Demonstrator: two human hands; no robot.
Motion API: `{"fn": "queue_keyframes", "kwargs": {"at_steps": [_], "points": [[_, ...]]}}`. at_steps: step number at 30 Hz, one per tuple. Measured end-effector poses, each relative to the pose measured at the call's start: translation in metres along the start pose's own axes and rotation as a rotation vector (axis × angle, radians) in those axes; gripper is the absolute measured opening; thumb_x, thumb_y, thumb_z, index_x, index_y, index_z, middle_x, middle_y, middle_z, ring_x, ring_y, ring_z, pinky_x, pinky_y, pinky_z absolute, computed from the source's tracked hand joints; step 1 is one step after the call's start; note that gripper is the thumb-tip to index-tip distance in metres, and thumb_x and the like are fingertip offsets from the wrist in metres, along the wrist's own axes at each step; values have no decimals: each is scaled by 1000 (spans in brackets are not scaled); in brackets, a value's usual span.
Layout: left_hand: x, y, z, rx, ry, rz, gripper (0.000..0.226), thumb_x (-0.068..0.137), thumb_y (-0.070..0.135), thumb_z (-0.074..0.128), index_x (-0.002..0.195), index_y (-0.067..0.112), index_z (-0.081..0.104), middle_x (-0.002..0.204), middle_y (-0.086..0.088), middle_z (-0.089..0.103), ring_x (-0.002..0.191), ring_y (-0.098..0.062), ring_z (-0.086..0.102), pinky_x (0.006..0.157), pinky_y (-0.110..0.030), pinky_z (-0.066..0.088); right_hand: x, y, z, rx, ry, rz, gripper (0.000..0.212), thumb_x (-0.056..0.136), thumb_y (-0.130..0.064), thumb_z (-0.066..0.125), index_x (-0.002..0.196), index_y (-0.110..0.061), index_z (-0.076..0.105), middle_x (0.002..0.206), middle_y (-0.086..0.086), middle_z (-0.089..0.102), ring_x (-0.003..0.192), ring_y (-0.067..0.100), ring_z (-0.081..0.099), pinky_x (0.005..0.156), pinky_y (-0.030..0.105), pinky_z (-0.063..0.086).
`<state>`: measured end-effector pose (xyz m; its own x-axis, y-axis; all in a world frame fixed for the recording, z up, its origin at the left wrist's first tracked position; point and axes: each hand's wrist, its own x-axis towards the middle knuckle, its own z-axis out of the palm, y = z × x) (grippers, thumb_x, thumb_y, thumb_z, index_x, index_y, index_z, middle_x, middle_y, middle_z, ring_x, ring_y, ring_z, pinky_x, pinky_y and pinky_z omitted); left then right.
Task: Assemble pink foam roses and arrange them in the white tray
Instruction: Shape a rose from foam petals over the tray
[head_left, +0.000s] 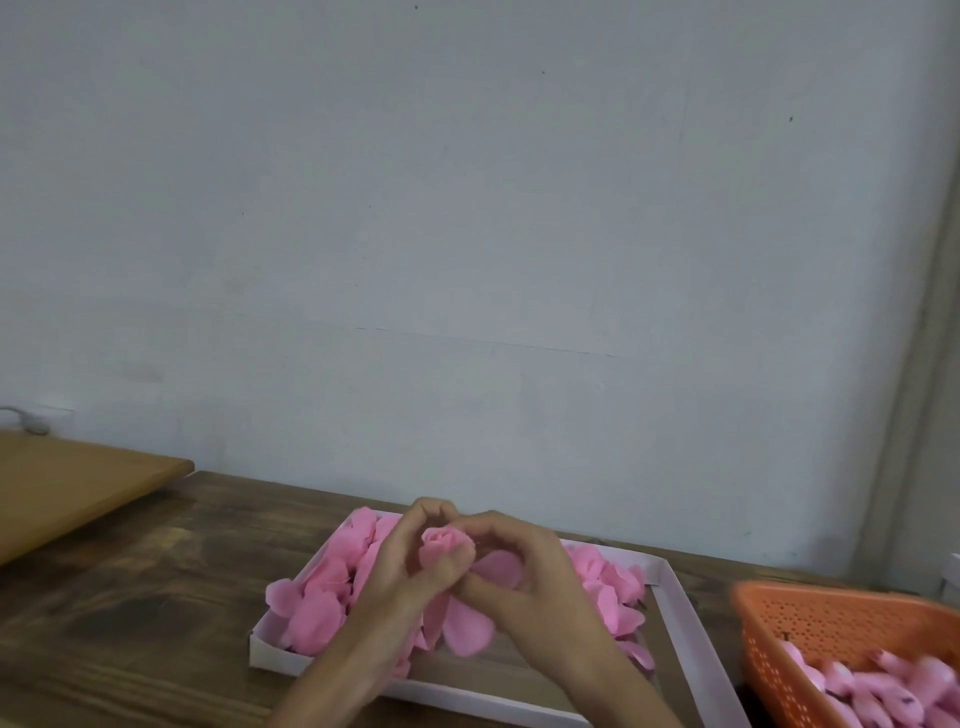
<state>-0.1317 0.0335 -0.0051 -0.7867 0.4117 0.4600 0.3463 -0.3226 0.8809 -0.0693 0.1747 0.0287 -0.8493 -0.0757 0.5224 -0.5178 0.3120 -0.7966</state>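
A pink foam rose (440, 540) sits pinched between both hands above the white tray (680, 613). The left hand (410, 561) wraps its fingers around the bud's left side, thumb pressed at its base; the right hand (524, 566) curls around the right side, holding a loose petal (498, 569) against it. Pink petals (317, 608) fill the tray's far half. At the right, an orange basket (831, 629) holds pink pieces (883, 686). All rest on a dark wooden surface (130, 597).
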Motion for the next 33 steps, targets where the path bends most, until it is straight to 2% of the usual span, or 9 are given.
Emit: {"fn": "queue_keyframes", "kwargs": {"at_steps": [4,6,9,11,14,17,21,27,33], "points": [[3,-1,-11,-143,-41,-22,54,78,38,91,120,12,70,124,-27,70,122,-43,67,100,-53,57,0,-4,-11,69,2,95,18,91,-21,78,106,-30,76,102,-3,78,89,16,72,69,22,53],[6,-5,-9,-229,-60,-96,43,90,35,80,124,10,71,128,-29,68,122,-38,68,96,-45,60,1,-2,-16,108,18,129,16,90,-20,78,103,-30,75,102,0,78,90,22,74,64,23,54],[11,-8,-13,-164,71,-149,18,91,27,77,108,28,83,123,-9,75,107,-14,76,81,-22,61,1,0,-22,149,56,110,16,89,-14,78,102,-23,74,104,3,78,96,21,75,75,33,60],[16,-14,-21,-215,134,-205,37,76,6,80,113,10,80,118,-20,76,106,-27,77,78,-28,63,2,1,-24,147,73,112,16,90,-12,77,104,-21,75,106,2,78,102,22,74,89,46,60],[17,-16,-23,-305,222,-263,47,64,-8,81,110,-5,72,112,-31,74,91,-36,78,66,-35,65,2,3,-25,110,77,116,16,90,-10,77,103,-19,76,107,0,78,106,17,73,97,48,57],[16,-13,-15,-325,317,-244,48,61,0,86,107,-5,71,105,-31,75,85,-39,78,63,-38,64,1,3,-25,80,47,142,16,90,-12,78,105,-18,76,107,0,78,106,18,73,95,60,55],[13,-8,-7,-308,396,-175,64,50,12,94,108,-3,72,99,-25,78,90,-41,78,72,-41,65,-1,2,-25,74,-14,196,19,88,-25,80,106,-24,75,104,5,78,98,33,74,75,72,52],[10,-3,0,-179,410,-27,19,65,18,86,80,8,82,87,-18,78,78,-27,77,63,-34,62,0,2,-23,30,6,154,18,85,-21,83,101,-23,78,105,0,77,99,21,74,75,68,57],[7,4,2,-54,371,75,11,72,19,80,81,13,83,87,-17,78,83,-28,76,71,-36,62,1,5,-24,35,4,92,20,81,-13,86,97,-23,79,126,-14,69,97,20,75,81,38,63]]}}
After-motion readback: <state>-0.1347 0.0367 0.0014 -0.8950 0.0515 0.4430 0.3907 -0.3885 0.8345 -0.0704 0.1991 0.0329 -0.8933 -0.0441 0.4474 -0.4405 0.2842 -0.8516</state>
